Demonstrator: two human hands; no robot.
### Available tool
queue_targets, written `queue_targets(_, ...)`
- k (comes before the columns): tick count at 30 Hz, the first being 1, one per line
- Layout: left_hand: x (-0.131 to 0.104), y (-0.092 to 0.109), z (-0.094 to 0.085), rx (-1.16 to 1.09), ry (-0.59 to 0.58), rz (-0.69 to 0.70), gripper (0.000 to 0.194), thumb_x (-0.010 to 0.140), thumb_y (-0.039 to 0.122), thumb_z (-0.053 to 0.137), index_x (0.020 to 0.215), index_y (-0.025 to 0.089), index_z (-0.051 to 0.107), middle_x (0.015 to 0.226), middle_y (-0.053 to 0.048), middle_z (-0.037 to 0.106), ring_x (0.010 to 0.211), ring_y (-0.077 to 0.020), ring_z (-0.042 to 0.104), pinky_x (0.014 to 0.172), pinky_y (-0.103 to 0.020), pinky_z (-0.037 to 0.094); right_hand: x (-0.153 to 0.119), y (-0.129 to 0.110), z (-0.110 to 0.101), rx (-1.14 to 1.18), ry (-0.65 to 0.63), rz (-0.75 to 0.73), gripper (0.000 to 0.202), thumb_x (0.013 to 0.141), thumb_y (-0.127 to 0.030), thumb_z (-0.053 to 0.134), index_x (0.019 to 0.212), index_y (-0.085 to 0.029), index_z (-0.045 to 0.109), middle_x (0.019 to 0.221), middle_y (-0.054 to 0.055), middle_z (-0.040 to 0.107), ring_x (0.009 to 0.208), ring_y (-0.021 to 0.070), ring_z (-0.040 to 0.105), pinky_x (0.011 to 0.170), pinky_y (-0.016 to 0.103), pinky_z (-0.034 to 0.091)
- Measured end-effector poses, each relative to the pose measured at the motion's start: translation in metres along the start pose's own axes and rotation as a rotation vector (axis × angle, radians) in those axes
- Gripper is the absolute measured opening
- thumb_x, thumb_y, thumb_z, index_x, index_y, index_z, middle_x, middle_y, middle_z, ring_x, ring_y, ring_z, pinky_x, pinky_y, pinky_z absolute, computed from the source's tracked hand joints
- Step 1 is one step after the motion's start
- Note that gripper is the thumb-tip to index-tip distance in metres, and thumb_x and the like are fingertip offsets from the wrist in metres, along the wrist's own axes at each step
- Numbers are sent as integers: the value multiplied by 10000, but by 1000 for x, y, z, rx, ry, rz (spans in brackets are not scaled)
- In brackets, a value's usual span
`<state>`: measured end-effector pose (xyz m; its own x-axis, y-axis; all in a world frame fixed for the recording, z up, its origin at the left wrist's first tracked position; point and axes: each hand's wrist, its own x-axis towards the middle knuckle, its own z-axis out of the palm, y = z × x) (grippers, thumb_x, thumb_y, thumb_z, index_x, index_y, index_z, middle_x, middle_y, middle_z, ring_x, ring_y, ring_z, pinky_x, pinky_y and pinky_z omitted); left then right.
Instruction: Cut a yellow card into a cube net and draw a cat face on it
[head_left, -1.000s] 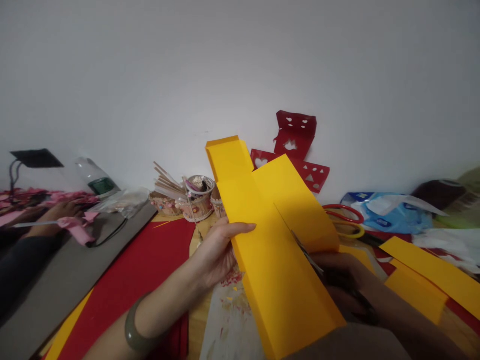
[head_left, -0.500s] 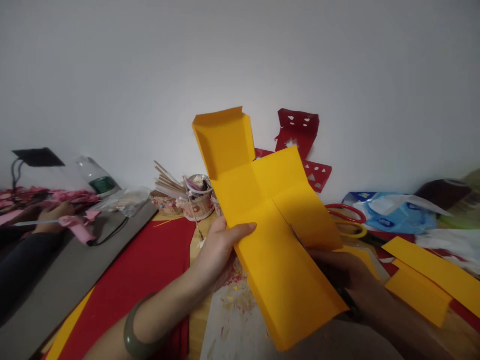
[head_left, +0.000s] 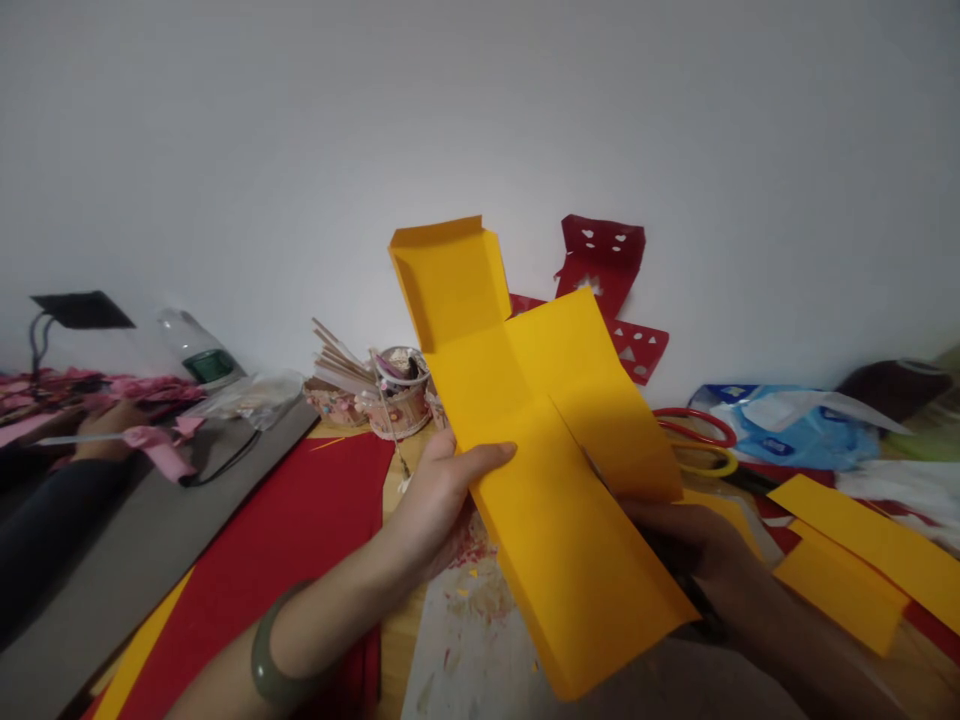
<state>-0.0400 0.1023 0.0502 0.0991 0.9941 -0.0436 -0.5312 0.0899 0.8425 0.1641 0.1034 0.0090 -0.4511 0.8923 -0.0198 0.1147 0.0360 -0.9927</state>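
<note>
A folded yellow card (head_left: 555,500) with flaps is held up in front of me, over the table. My left hand (head_left: 442,490) is closed on its left edge, thumb lying on top and fingers hidden underneath. From the card's right side a slit runs up toward its middle. Within that slit a bit of scissors blade (head_left: 595,468) shows. My right hand (head_left: 705,560) is closed around the dark handles of the scissors, low at the card's right edge and partly behind it. The card's right part bends upward along the slit.
A red cut-out card (head_left: 604,260) leans on the wall behind. Decorated pots (head_left: 397,405) hold sticks and tools. Red-and-yellow-handled scissors (head_left: 709,460), a blue packet (head_left: 780,430) and yellow pieces (head_left: 847,590) lie right. At left a co-worker's hand (head_left: 112,430) is near a pink glue gun (head_left: 157,455).
Both hands keep their hold on the card and scissors, almost unmoved. The background has shifted slightly to the right in view.
</note>
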Motion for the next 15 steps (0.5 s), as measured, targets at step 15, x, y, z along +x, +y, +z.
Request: queue_targets(15,-1,2,1,12,-12,3,312,697,110,641,1010,106,637,944,-107,694,775,-206,663,704,-284,525,-1,-10,6,12,34,33,321,663,-331,722,978,-270,728,912,45,731,957,310,646,793,415,544)
